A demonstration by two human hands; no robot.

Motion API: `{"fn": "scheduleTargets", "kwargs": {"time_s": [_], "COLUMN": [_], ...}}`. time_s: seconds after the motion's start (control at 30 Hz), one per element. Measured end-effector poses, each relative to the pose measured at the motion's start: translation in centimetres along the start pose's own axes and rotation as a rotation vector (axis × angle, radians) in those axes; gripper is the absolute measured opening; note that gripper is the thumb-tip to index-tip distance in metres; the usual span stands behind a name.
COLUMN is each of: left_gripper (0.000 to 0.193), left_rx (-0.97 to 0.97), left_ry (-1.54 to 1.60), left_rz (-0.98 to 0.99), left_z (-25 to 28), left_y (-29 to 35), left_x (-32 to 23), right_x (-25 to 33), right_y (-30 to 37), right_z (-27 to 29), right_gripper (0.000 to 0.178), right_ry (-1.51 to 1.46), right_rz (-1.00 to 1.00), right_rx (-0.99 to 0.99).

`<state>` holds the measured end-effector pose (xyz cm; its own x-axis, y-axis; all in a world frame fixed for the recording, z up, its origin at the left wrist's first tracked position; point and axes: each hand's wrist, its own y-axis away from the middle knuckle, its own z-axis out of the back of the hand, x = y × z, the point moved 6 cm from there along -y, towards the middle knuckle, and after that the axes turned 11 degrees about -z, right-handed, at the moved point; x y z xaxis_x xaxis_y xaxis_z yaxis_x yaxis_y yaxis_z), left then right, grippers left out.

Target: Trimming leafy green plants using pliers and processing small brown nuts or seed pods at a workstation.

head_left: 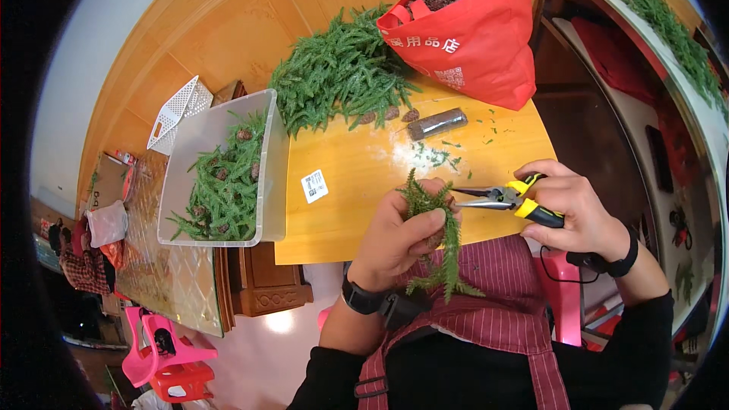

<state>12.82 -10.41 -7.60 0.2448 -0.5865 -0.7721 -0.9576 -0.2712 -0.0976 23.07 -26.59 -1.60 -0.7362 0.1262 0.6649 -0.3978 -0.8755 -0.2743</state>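
My left hand is closed around a green artificial pine sprig, held above the near edge of the yellow table. Part of a brown pine cone shows between the fingers at the sprig. In my right hand is a pair of needle-nose pliers with yellow and black handles. Their handles are spread, and the jaws point left, with the tips at the sprig. Whether the tips grip anything is too small to tell. Beyond my hands lie a dark, clear-wrapped bundle and loose green clippings.
A clear plastic bin at the left holds pine sprigs with cones. At the back sit a heap of green sprigs and a red bag full of pine cones. A white label lies on the table. Pink stools stand lower left.
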Motion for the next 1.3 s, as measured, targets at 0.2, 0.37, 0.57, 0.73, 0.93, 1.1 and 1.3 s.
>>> {"fn": "scheduleTargets", "kwargs": {"time_s": [0.2, 0.37, 0.57, 0.73, 0.93, 1.1, 1.3], "left_gripper": [0.030, 0.038, 0.036, 0.036, 0.034, 0.034, 0.033], "left_rx": [0.128, 0.146, 0.218, 0.261, 0.297, 0.298, 0.279], "left_ry": [0.071, 0.012, 0.007, 0.096, 0.162, 0.156, 0.088], "left_rz": [0.059, 0.071, 0.076, 0.122, 0.095, 0.122, 0.082], "left_z": [-0.2, -0.8, -1.1, -1.8, -2.3, -2.1, -2.0], "left_y": [-0.1, 0.0, 0.0, 0.1, 0.3, 0.4, 0.1], "left_x": [0.6, 0.8, 0.8, 0.9, 1.2, 1.4, 1.0], "right_x": [0.1, 0.2, 0.3, 0.4, 0.3, 0.5, 0.3], "right_y": [-0.6, -0.9, -0.8, -1.1, -1.3, -1.0, -0.3], "right_z": [0.0, 0.3, 0.7, 0.7, 0.5, 0.7, 1.0], "right_gripper": [0.026, 0.026, 0.026, 0.027, 0.028, 0.027, 0.030], "right_ry": [0.102, 0.178, 0.210, 0.190, 0.158, 0.166, 0.215], "right_rz": [0.130, 0.179, 0.227, 0.270, 0.295, 0.320, 0.320], "right_rx": [0.027, 0.043, 0.041, 0.039, 0.065, 0.044, -0.002]}}
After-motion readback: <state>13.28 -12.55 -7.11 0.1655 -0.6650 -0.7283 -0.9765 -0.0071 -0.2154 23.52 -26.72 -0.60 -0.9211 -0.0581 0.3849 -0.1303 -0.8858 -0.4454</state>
